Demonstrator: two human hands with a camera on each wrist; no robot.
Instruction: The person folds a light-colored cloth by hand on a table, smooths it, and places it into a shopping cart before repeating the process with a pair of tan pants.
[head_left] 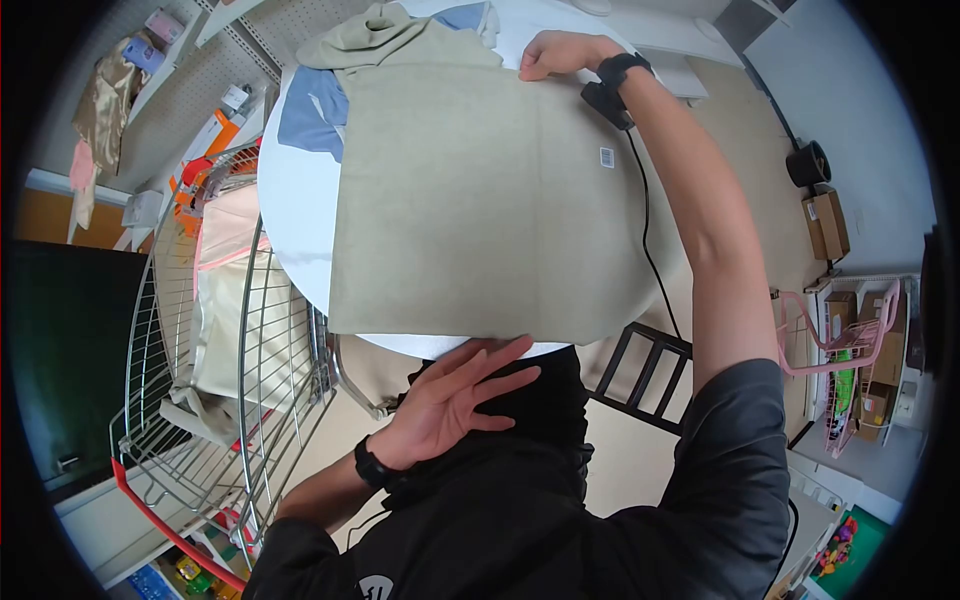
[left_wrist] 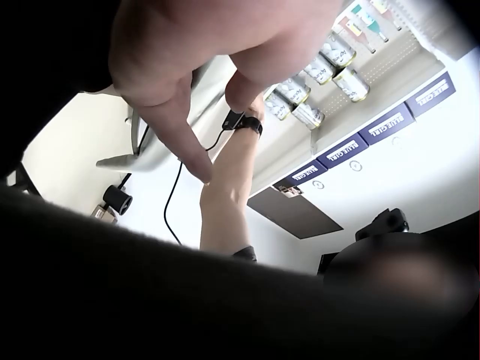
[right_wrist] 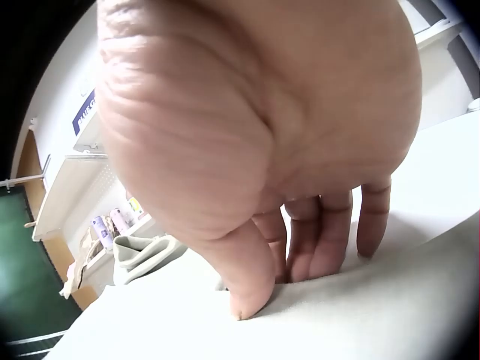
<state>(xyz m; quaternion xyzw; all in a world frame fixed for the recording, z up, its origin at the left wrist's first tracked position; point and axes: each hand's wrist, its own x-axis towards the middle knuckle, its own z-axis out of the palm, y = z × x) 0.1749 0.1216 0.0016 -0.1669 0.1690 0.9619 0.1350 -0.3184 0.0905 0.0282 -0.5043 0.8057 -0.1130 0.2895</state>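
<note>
A large grey-green cloth (head_left: 440, 200) lies spread flat over the round white table (head_left: 290, 220), with a small white barcode label (head_left: 607, 157) on its right part. At its far edge my right hand (head_left: 565, 55) pinches the fabric between thumb and fingers. The right wrist view shows the thumb (right_wrist: 251, 289) on the near side of a fold and the fingertips behind it. My left hand (head_left: 455, 400) is at the cloth's near edge, its fingers spread and fairly straight, with the fingertips right at the hem.
More grey-green fabric (head_left: 400, 40) and a blue cloth (head_left: 312, 110) lie bunched at the table's far left. A wire shopping cart (head_left: 260, 340) holding pale satin fabric (head_left: 250, 320) stands at the left. A black cable (head_left: 648, 220) runs from the right wrist camera past the table edge.
</note>
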